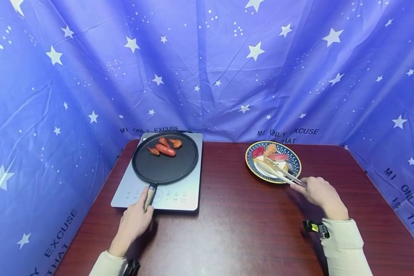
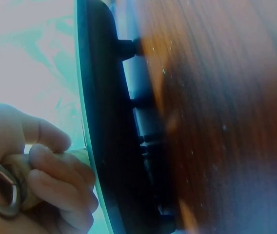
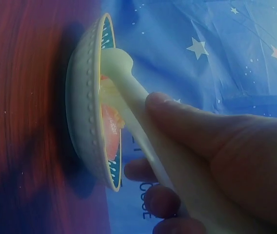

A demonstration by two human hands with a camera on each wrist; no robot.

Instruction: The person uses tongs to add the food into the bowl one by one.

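My left hand [image 1: 134,222] grips the wooden handle [image 1: 150,197] of a round black flat pan [image 1: 165,166]. A red sausage [image 1: 166,150] and several browned chicken pieces [image 1: 175,143] lie toward the pan's far side. In the left wrist view, fingers [image 2: 60,187] curl round the handle, whose end has a metal ring [image 2: 1,189]. With thumb and fingers, my right hand [image 1: 322,193] holds pale tongs [image 3: 153,131], their tips down among the food on a deep patterned plate [image 1: 298,170]. I cannot tell whether the tips pinch a piece.
Under the pan is a silver induction cooker [image 1: 124,191] with touch controls. Other food on the plate includes a dark red piece [image 1: 258,151], a fried piece [image 1: 270,149] and a pink slice [image 1: 278,156]. A starry blue curtain [image 1: 224,69] surrounds the dark red table [image 1: 227,214].
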